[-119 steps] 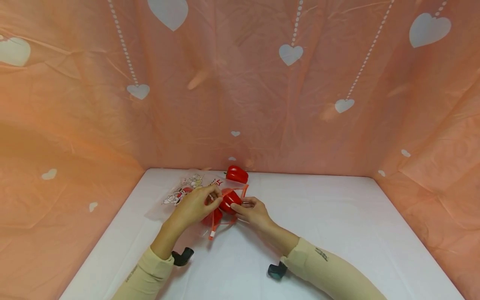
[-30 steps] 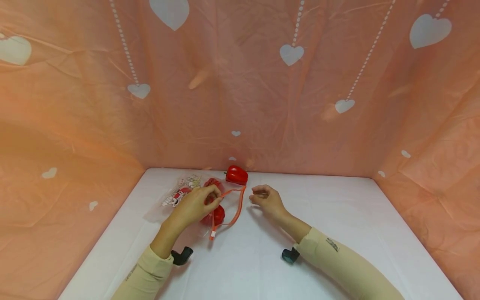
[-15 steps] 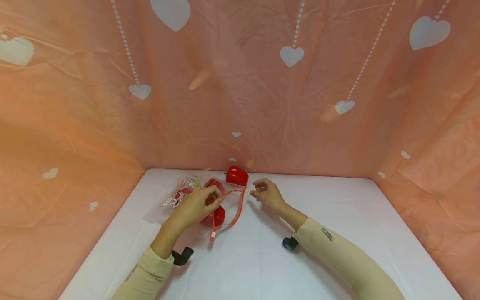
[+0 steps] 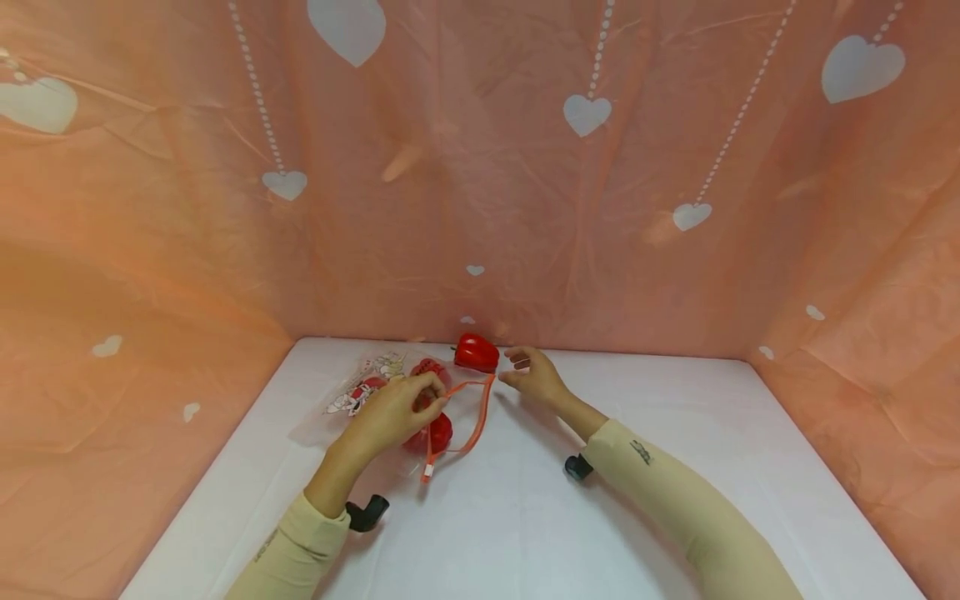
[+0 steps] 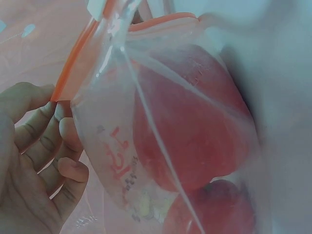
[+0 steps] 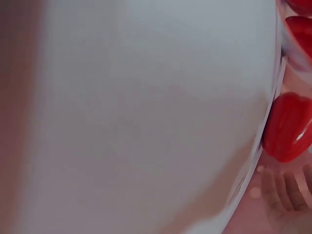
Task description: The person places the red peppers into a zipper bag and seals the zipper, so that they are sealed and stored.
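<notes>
Red bell pepper (image 4: 477,353) lies near the far edge of the counter (image 4: 495,542), long axis running sideways, stem pointing left. Your right grip (image 4: 537,380) stands beside it, fingers apart; your left grip (image 4: 396,408) pinches the orange rim (image 5: 73,66) of the bag (image 4: 348,402)

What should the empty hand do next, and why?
Probably close its fingers around the loose red pepper: the right hand is beside it, holding nothing and not yet touching it. The left hand pinches the orange edge of the clear bag, whose mouth gapes, with other red peppers inside.
</notes>
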Demonstrator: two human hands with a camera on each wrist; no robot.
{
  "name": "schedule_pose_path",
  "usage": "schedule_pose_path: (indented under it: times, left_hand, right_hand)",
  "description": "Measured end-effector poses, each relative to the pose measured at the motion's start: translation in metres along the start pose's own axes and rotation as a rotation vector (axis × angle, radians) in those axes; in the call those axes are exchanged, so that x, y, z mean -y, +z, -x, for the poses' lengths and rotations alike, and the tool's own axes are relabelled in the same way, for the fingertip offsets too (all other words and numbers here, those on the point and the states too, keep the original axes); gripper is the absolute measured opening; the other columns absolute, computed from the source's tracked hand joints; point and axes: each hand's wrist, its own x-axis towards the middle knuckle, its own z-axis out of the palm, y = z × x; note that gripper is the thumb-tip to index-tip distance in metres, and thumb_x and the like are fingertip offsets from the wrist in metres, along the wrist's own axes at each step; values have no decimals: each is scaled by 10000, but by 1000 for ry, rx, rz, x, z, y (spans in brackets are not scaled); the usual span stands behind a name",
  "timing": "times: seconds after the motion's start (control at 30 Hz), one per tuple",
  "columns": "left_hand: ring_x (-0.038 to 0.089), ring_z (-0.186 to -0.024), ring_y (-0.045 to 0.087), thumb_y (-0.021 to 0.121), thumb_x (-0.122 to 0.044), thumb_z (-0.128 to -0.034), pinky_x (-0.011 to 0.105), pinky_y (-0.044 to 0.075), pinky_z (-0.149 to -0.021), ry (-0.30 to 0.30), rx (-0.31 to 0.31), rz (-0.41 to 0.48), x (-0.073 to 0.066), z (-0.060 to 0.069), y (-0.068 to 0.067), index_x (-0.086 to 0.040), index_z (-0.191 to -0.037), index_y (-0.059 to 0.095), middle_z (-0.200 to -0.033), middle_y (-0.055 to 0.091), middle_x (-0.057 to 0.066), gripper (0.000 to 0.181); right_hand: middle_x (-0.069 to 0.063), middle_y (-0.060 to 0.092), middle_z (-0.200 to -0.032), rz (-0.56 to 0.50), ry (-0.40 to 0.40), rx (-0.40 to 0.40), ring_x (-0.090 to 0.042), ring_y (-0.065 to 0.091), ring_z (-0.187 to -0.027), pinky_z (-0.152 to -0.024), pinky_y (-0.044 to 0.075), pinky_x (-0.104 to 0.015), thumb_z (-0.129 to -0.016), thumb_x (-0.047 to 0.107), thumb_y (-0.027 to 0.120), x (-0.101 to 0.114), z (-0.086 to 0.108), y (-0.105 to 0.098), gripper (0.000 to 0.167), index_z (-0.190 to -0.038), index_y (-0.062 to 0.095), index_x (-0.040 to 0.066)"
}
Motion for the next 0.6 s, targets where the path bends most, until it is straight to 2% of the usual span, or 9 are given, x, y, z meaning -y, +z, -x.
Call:
schedule_pose_path:
  times: [0.17, 0.6]
  left_hand:
    - [94, -784, 619, 784, -192, -990, 276, 568, -726, -11, 2, 6, -1, 0, -1, -155, -1050, 718, -867, 716, -80, 96]
    - [84, -780, 624, 785, -190, -987, 273, 559, -729, 2, -6, -9, 0, 0, -2, -148, -1043, 718, -857, 719, -77, 97]
  right_hand:
    - [-294, 629, -1366, 47, -43, 37, -477, 620, -1259, -1078, 522, -572, -952, 60, 784, -1, -8, 0, 498, -1388, 581, -73]
    - [-250, 573, -1481, 33, -10, 117, -460, 566, -1322, -1113, 502, -557, -960, 43, 775, -1, -24, 5, 622, -1511, 499, -37]
